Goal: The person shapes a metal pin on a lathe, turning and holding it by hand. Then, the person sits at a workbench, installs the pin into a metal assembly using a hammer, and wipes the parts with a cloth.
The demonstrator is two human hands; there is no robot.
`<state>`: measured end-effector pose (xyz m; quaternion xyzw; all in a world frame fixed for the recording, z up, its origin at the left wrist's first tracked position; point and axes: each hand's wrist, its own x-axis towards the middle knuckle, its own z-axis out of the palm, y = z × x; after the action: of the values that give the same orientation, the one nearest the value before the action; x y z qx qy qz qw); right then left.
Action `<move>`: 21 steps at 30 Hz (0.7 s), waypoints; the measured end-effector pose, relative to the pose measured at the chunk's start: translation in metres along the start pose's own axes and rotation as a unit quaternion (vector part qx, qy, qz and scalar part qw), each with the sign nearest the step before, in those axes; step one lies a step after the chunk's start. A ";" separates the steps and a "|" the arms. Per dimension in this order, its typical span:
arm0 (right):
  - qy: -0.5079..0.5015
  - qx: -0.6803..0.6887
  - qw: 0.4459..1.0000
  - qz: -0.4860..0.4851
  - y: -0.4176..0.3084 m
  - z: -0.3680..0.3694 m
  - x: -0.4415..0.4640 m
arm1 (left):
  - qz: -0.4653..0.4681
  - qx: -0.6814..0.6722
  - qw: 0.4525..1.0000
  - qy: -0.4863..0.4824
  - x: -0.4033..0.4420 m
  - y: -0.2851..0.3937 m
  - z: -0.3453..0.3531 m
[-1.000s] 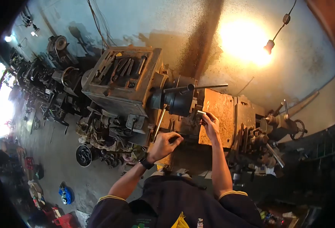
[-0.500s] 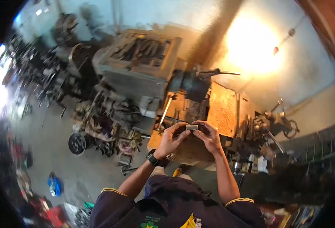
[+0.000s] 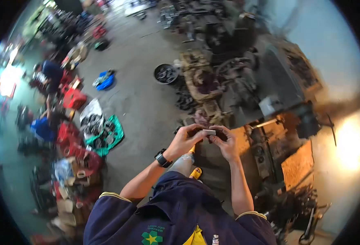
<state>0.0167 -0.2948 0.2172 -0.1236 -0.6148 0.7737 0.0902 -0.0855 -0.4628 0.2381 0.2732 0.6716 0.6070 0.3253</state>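
A small shiny metal block (image 3: 209, 132) sits between the fingertips of both hands, held out in front of my body. My left hand (image 3: 187, 140), with a dark watch (image 3: 162, 158) on its wrist, pinches the block's left end with thumb and fingers. My right hand (image 3: 225, 143) closes on the other end, its thumb below and fingers above. What exact part the block is, I cannot make out. Both hands are over the floor, just left of the machine's wooden board.
A round black tub (image 3: 166, 74) of dark parts stands on the floor (image 3: 135, 85). Machinery with a tan board (image 3: 297, 165) is at the right. A blue bag (image 3: 105, 81) and a green sheet (image 3: 115, 136) with parts lie left. Two people (image 3: 44, 124) are at far left.
My view has turned left, away from the machine and toward the open floor and the people. Both hands still hold the metal block, now tilted differently.
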 end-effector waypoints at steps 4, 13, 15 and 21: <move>-0.086 -0.064 0.994 0.008 0.015 0.082 0.040 | -0.045 -0.058 0.993 0.093 -0.041 -0.018 -0.076; -0.226 -0.089 0.964 0.104 0.067 0.264 0.206 | 0.069 -0.126 0.956 0.254 -0.047 -0.078 -0.279; -0.234 -0.082 0.966 0.076 0.081 0.318 0.250 | 0.063 -0.140 0.951 0.267 -0.044 -0.085 -0.344; -0.274 -0.079 0.957 0.056 0.091 0.464 0.369 | -0.023 -0.194 0.942 0.272 -0.025 -0.075 -0.524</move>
<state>-0.4737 -0.6393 0.1979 0.0524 -0.6676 0.7303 -0.1350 -0.4702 -0.8249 0.1936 0.0140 0.6096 0.7693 0.1905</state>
